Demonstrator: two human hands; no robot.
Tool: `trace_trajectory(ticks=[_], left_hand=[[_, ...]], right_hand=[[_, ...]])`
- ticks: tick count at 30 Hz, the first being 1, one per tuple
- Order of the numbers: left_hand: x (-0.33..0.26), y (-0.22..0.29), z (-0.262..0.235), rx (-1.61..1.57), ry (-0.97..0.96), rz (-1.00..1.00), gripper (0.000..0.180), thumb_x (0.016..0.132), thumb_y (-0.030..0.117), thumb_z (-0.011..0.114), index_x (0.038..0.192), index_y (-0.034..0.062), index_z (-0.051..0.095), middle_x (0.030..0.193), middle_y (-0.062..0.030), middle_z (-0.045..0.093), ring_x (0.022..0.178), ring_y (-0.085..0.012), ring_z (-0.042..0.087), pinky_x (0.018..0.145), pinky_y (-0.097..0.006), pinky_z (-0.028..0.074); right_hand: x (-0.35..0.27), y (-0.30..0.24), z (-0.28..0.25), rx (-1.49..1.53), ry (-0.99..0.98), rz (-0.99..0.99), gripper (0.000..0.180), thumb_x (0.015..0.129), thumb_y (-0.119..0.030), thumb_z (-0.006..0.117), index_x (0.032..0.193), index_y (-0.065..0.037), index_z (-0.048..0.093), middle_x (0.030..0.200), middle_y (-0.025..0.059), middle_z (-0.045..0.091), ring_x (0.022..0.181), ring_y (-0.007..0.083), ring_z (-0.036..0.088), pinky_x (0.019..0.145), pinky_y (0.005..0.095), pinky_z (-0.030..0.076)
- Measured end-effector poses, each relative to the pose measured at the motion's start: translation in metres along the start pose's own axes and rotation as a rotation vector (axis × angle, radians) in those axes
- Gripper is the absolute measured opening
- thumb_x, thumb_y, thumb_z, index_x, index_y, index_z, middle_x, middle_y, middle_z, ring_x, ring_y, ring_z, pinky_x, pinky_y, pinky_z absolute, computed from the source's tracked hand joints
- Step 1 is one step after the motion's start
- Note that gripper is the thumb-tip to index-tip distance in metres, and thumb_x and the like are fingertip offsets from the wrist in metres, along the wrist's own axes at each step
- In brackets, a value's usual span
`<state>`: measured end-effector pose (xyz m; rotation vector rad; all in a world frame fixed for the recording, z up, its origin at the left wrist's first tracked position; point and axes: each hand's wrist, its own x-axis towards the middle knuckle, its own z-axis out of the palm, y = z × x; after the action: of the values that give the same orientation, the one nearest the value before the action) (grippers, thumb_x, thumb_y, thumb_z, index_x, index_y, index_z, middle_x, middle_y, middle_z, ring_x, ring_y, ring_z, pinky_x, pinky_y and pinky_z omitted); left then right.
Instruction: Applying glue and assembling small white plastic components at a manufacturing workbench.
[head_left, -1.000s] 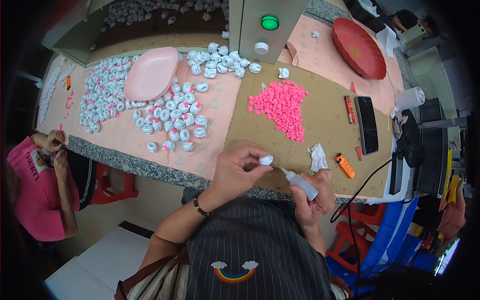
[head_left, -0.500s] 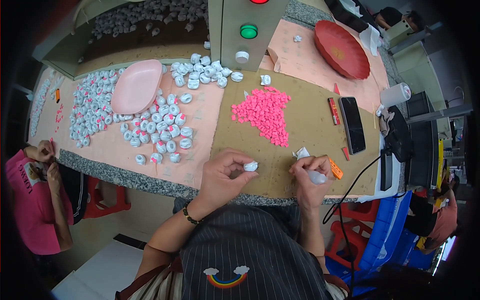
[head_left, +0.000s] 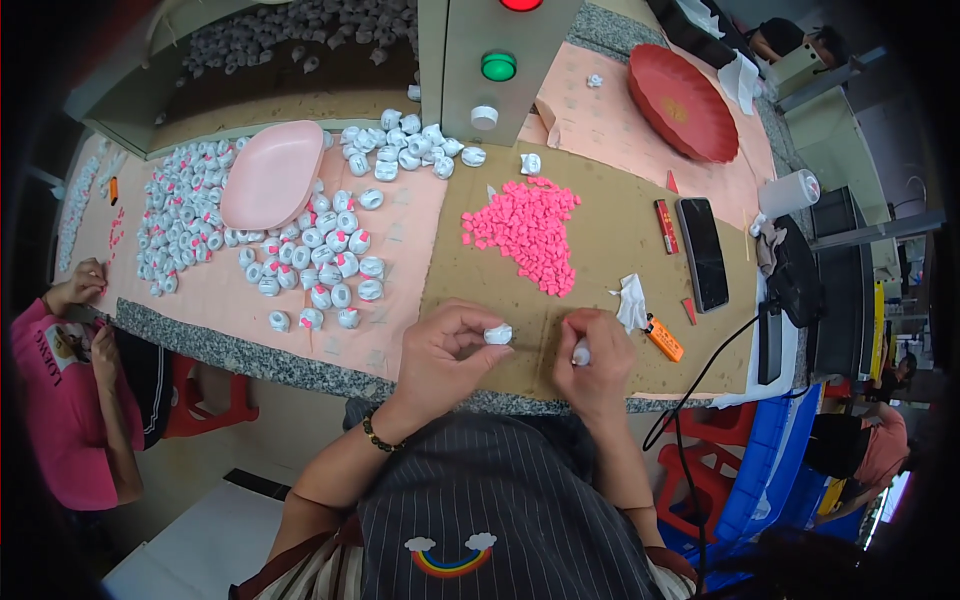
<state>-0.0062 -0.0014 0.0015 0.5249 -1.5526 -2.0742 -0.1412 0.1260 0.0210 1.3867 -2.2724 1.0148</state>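
Between the thumb and index finger of my left hand (head_left: pixel 440 352) is a small white moulded piece (head_left: pixel 498 335), just above the brown board (head_left: pixel 465 378). My right hand (head_left: pixel 603 365) is closed around a small translucent bottle (head_left: pixel 581 354), its tip pointing toward the white piece but apart from it. Most of the bottle is hidden by the fingers. Ahead of both hands lies a pile of tiny pink pieces (head_left: pixel 530 235). Left of the board are rows of similar white pieces (head_left: pixel 320 260), several with pink bits on them.
A crumpled tissue (head_left: pixel 632 303) and an orange cutter (head_left: pixel 664 340) lie right of my right hand. Beyond are a phone (head_left: pixel 704 255), a red plate (head_left: pixel 680 105) and a black cable (head_left: pixel 720 360). A pink tray (head_left: pixel 272 175) rests on white pieces. A co-worker (head_left: pixel 75 400) sits at left.
My right hand has moved left from the tissue with the bottle, nearer the white piece. The tissue and orange cutter are now uncovered. My left hand stays nearly still.
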Motion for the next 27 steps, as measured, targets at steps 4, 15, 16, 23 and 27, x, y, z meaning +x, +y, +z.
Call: trace_trajectory(ticks=[4, 15, 16, 23, 27], left_hand=[[-0.002, 0.001, 0.004, -0.253, -0.093, -0.182, 0.025, 0.080, -0.013, 0.062, 0.103, -0.0052, 0.057, 0.101, -0.0100, 0.062, 0.099, -0.0194, 0.063, 0.084, -0.027, 0.052], [-0.003, -0.010, 0.009, -0.500, -0.147, -0.253, 0.025, 0.082, -0.010, 0.061, 0.106, -0.0039, 0.057, 0.101, -0.0118, 0.064, 0.095, -0.0164, 0.063, 0.087, -0.028, 0.052], [-0.003, -0.009, 0.009, -0.501, -0.141, -0.261, 0.025, 0.082, -0.010, 0.061, 0.106, -0.0039, 0.057, 0.101, -0.0118, 0.064, 0.095, -0.0164, 0.063, 0.087, -0.028, 0.052], [-0.002, 0.000, 0.007, -0.339, -0.150, -0.219, 0.026, 0.082, -0.010, 0.062, 0.107, -0.0045, 0.057, 0.099, -0.0106, 0.063, 0.096, -0.0155, 0.062, 0.085, -0.027, 0.052], [-0.004, -0.003, 0.010, -0.181, -0.083, -0.078, 0.026, 0.080, -0.011, 0.063, 0.105, -0.0063, 0.058, 0.104, -0.0107, 0.058, 0.094, -0.0155, 0.062, 0.083, -0.026, 0.053]], right_hand=[[-0.005, -0.020, -0.007, 0.383, -0.121, 0.331, 0.008, 0.075, 0.008, 0.063, 0.080, 0.002, 0.060, 0.075, 0.0106, 0.062, 0.069, 0.0157, 0.060, 0.062, 0.0244, 0.046], [-0.013, -0.015, -0.001, 0.799, -0.148, 0.546, 0.006, 0.079, 0.005, 0.066, 0.083, 0.004, 0.063, 0.080, 0.0085, 0.061, 0.072, 0.0130, 0.059, 0.064, 0.0245, 0.046], [-0.013, -0.016, -0.001, 0.767, -0.126, 0.537, 0.006, 0.078, 0.004, 0.067, 0.083, 0.003, 0.063, 0.079, 0.0082, 0.061, 0.073, 0.0127, 0.058, 0.064, 0.0244, 0.046], [-0.012, -0.016, -0.003, 0.818, -0.110, 0.488, 0.005, 0.078, 0.006, 0.066, 0.081, 0.004, 0.063, 0.081, 0.0092, 0.062, 0.075, 0.0132, 0.057, 0.067, 0.0238, 0.045], [-0.010, -0.024, -0.008, 0.887, -0.130, 0.565, 0.007, 0.076, 0.009, 0.066, 0.082, 0.005, 0.063, 0.082, 0.0106, 0.063, 0.075, 0.0143, 0.058, 0.068, 0.0243, 0.046]])
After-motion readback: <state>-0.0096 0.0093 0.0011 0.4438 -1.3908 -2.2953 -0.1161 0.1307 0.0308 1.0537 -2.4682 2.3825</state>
